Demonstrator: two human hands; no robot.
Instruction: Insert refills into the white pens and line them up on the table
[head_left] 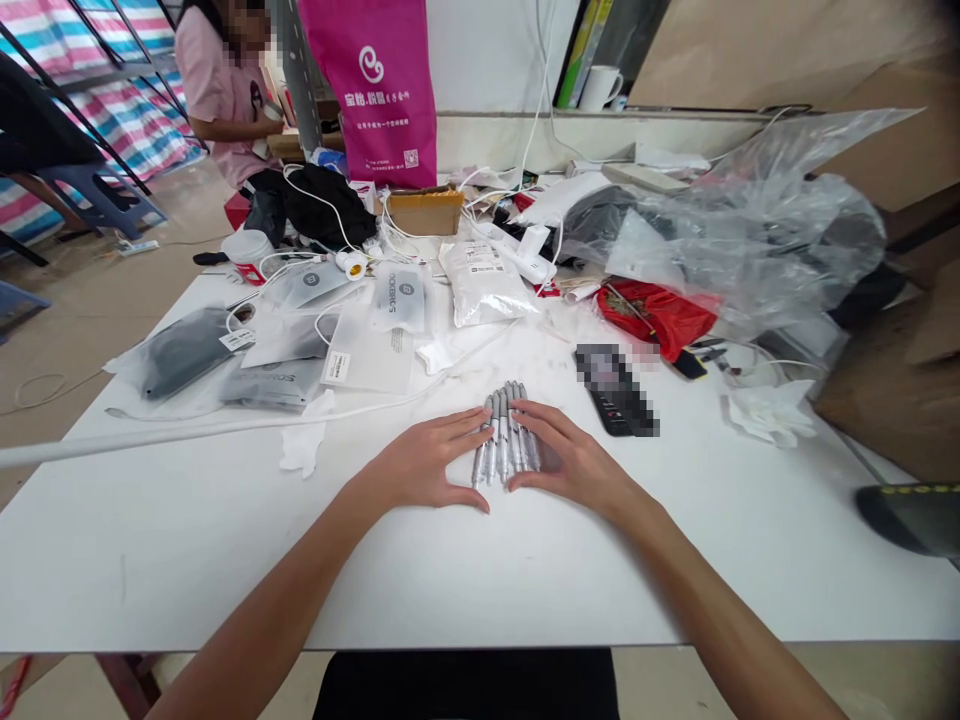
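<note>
Loosely, left hand [421, 460], right hand [581, 468], fingers [549, 416] parted, flank pens [504, 440]; pouch [129, 364] holds dark item [184, 352].

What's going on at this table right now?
A person's left hand and right hand are curved around a row of silver-grey pens, one at each side, on a white table. A phone lies beyond the right hand; plastic-bagged packages lie beyond the left.

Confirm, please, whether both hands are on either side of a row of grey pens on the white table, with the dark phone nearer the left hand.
Not quite: the head view shows the dark phone nearer the right hand, not the left hand. Both hands are on either side of the row of grey pens on the white table.
</note>
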